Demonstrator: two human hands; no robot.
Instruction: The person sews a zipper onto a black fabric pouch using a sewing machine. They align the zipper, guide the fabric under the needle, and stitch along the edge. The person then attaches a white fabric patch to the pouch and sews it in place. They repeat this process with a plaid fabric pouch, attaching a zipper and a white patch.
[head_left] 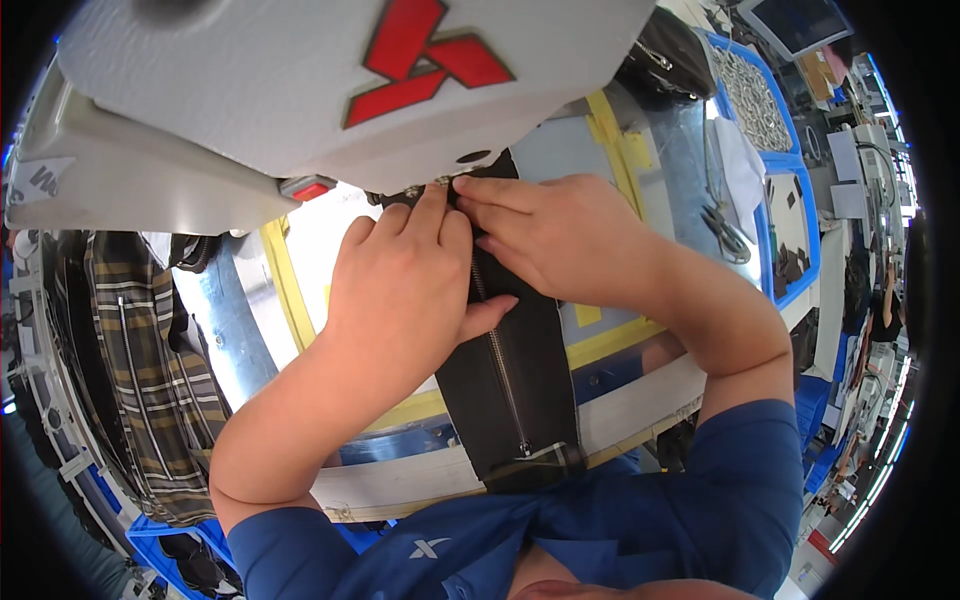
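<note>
A strip of black material (548, 355) with a metal zipper (508, 400) along its middle runs from under the white sewing machine head (230, 110) to the table's near edge. My left hand (395, 275) rests on its left side, fingers partly bent with the index reaching toward the machine and the thumb spread over the zipper. From the right, my right hand (575, 240) lies on the strip with fingers stretched forward. The fingertips of both hands come close together below the machine head. The needle area is hidden behind the head and my fingers.
Plaid fabric pieces with zippers (150, 380) hang at the left. On the right stand blue trays (810, 240), one full of small metal parts (752, 100). Scissors (725, 230) and a white cloth (740, 170) lie beside them. Yellow tape (610, 350) marks the metal tabletop.
</note>
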